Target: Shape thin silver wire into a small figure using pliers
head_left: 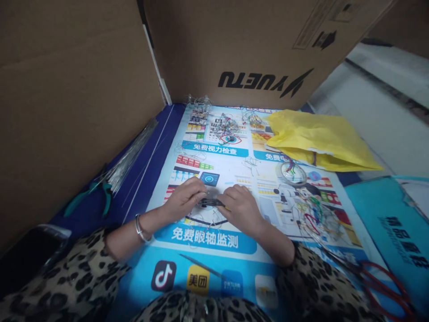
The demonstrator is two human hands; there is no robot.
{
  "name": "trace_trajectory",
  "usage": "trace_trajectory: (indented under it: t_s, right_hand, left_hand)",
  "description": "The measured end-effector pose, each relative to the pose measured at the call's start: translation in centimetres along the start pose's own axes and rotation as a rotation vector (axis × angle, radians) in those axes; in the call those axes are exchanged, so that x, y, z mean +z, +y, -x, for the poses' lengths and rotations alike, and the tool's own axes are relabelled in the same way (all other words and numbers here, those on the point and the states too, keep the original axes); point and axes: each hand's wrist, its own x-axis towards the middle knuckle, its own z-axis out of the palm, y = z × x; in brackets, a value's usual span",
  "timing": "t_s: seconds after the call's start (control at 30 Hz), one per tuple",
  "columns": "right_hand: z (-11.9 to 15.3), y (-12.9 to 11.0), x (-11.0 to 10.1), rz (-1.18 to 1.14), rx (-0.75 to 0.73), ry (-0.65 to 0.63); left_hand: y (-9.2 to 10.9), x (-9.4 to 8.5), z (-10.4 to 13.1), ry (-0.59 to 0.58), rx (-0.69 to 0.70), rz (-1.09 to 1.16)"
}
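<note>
Over the printed poster, my left hand (186,196) is closed in a pinch, its thumb and fingertips at the left end of a small dark object (211,202). From the other side, my right hand (241,208) is closed on the right end of the same object. It looks thin and flat, partly hidden by my fingers, and its kind cannot be made out. Loose thin wires (208,219) lie just below my hands. A long thin pointed tool (203,266) rests on the poster nearer to me.
Cardboard boxes (187,53) wall the back and left. Teal-handled pliers (106,199) and a bundle of thin metal wires (129,161) lie left. To the right are a yellow bag (321,138), a clear ring (292,173), coloured wire tangles (318,217) and red-handled scissors (385,286).
</note>
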Motion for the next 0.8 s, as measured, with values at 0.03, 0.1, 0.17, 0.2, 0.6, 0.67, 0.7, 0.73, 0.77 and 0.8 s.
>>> trace_trajectory:
  t_s: [0.03,0.1,0.17,0.2,0.6,0.67,0.7,0.73,0.77,0.8]
  right_hand:
    - [-0.01,-0.07,-0.06,0.0,0.002,-0.001]
    - [-0.05,-0.17,-0.16,-0.004,0.009,-0.002]
    - [-0.06,-0.22,-0.16,-0.011,0.012,0.002]
    - [-0.06,-0.22,-0.14,-0.015,0.012,0.006]
    - [-0.16,-0.13,-0.21,-0.043,-0.003,-0.012]
    - [-0.2,-0.16,-0.35,-0.041,0.001,-0.024]
    - [-0.2,-0.18,-0.41,-0.038,0.003,-0.031]
    - [-0.2,-0.19,-0.46,-0.034,0.005,-0.039]
    - [-0.18,-0.21,-0.51,-0.031,0.006,-0.047]
    - [-0.16,-0.23,-0.56,-0.029,0.005,-0.055]
  left_hand:
    - [0.02,0.01,0.01,0.004,0.007,-0.003]
    - [0.04,0.02,0.02,0.007,0.02,-0.006]
    - [0.02,0.03,0.03,0.008,0.027,-0.008]
    - [0.0,0.04,0.03,0.008,0.027,-0.008]
    - [-0.07,0.03,0.06,-0.022,0.055,-0.016]
    - [0.0,0.05,0.04,-0.026,0.055,-0.014]
    - [0.02,0.07,0.03,-0.027,0.057,-0.012]
    - [0.02,0.09,0.03,-0.03,0.061,-0.009]
    - [0.02,0.1,0.03,-0.031,0.066,-0.008]
    - [0.0,0.12,0.02,-0.033,0.071,-0.005]
